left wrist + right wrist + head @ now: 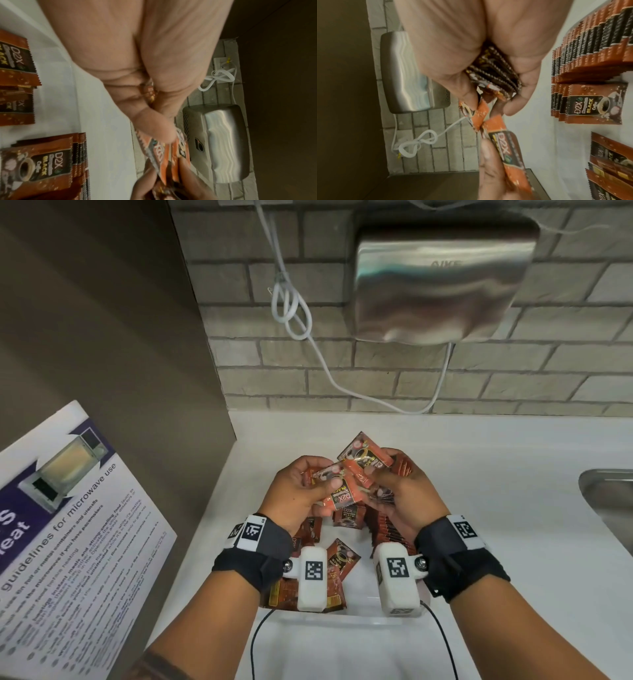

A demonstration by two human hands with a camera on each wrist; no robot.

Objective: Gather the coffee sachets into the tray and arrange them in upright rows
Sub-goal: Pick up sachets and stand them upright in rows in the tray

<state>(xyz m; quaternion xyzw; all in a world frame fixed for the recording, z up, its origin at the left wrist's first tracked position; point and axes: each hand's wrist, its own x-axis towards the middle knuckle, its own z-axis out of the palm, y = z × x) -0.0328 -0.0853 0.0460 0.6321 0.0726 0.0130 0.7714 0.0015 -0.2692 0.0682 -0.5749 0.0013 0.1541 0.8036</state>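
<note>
Your two hands are up over the white tray (342,616), close together in the middle of the head view. Your left hand (296,494) is at about 9 o'clock from your right hand (400,494). The fingers (310,465) of your left hand curl around a few coffee sachets (342,491), and your thumb presses on the top one, which says D2X. Your right hand holds a thick bunch of sachets (494,75) in its palm, with the fingers curled round them and the thumb pinching one more sachet (364,455) that sticks up toward 12 o'clock. The sachets in both hands touch each other in the middle. Under your hands, the tray sits on the white surface (496,508). At the 3 o'clock side of the tray, a long row of sachets (590,47) stands on edge, packed tight. At the 9 o'clock side, loose sachets (342,556) lie flat and tilted in a messy heap. A shiny metal hand dryer (442,282) hangs on the brick wall at 12 o'clock, with a white cord (291,302) tied in a loop beside it. A paper about microwave use (68,525) is at 9 o'clock. The edge of a metal sink (606,501) shows at 3 o'clock.
</note>
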